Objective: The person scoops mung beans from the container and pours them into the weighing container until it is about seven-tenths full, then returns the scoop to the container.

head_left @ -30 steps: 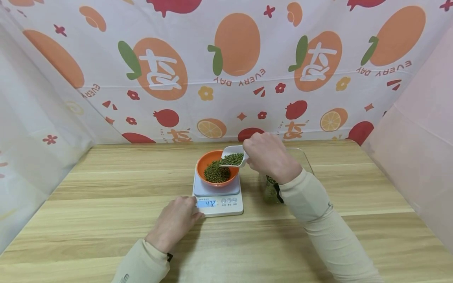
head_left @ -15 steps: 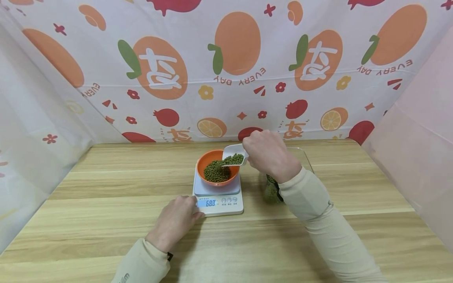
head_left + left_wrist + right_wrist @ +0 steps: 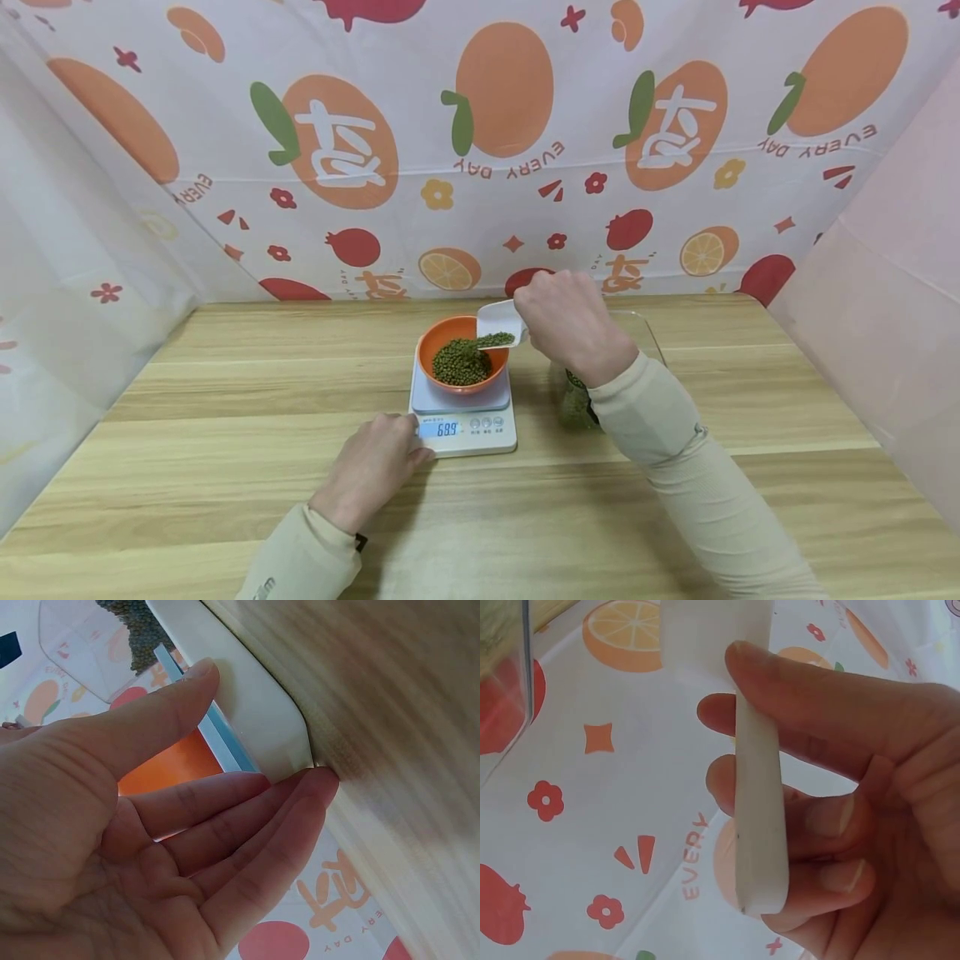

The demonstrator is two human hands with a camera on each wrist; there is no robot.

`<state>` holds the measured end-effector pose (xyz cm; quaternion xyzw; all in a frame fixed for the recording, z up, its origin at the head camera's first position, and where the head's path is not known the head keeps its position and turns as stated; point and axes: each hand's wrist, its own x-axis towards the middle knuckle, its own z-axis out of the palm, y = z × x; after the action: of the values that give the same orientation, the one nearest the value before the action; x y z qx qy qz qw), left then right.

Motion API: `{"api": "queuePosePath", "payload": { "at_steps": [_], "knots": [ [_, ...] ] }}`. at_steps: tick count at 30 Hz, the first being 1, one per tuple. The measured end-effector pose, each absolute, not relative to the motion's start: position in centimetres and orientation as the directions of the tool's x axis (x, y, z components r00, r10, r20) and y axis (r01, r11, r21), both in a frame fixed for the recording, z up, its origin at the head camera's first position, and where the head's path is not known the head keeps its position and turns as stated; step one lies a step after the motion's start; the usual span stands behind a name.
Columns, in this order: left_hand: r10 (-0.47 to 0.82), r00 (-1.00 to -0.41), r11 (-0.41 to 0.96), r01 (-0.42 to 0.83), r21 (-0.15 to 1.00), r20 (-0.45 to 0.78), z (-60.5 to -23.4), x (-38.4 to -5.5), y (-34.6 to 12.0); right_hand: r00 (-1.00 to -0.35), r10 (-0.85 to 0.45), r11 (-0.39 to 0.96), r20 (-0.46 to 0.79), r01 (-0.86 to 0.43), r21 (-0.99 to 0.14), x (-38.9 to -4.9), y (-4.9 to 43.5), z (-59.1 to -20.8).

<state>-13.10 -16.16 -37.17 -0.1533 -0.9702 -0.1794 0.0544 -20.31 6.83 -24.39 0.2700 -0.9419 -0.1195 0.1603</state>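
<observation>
My right hand [image 3: 573, 323] grips the handle of a white scoop [image 3: 501, 317], which tilts over an orange bowl [image 3: 462, 389]. In the right wrist view the fingers wrap the scoop handle [image 3: 759, 810], thumb near its neck. Small green beans, likely mung beans [image 3: 459, 364], heap in the bowl, and some lie in the scoop. The bowl stands on a white kitchen scale [image 3: 491, 443], whose display reads about 68.9. My left hand [image 3: 372, 467] touches the scale's front left corner. In the left wrist view its thumb rests on the scale's edge [image 3: 255, 712], the nearly straight fingers at the corner.
A clear container [image 3: 576, 410] with green beans stands right of the scale, partly hidden by the right hand and sleeve. Its transparent rim [image 3: 637, 317] extends behind the arm. A fruit-printed curtain [image 3: 420, 217] closes off the back of the wooden table [image 3: 225, 433].
The display went from 47.2 to 68.8, then 68.9. The scoop tilted slightly and drew a little right, with fewer beans in it. The left hand stayed at the scale.
</observation>
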Motion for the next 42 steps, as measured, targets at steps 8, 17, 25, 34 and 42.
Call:
{"api": "queuePosePath", "payload": {
  "at_steps": [8, 17, 25, 34, 42],
  "knots": [
    [0.277, -0.948, 0.893, 0.314, 0.323, 0.158, -37.07, -13.09, -16.10, -0.815, -0.528, 0.830, 0.239, -0.434, 0.351, -20.17, 6.47, -24.22],
    [0.276, -0.949, 0.892, 0.312, 0.328, 0.150, -36.95, -13.15, -16.06, -0.777, -0.550, 0.820, 0.307, -0.432, 0.376, -19.93, 6.33, -24.30],
    [0.276, -0.950, 0.893, 0.310, 0.326, 0.146, -36.89, -13.17, -16.06, -0.766, -0.558, 0.818, 0.320, -0.441, 0.370, -19.96, 6.56, -24.25],
    [0.272, -0.952, 0.886, 0.304, 0.350, 0.138, -36.86, -13.22, -15.99, -0.774, -0.558, 0.820, 0.299, -0.461, 0.339, -20.09, 6.81, -24.21],
    [0.272, -0.952, 0.890, 0.303, 0.342, 0.138, -36.73, -13.19, -16.05, -0.787, -0.547, 0.834, 0.286, -0.479, 0.276, -20.05, 7.32, -23.83]
  ]
}}
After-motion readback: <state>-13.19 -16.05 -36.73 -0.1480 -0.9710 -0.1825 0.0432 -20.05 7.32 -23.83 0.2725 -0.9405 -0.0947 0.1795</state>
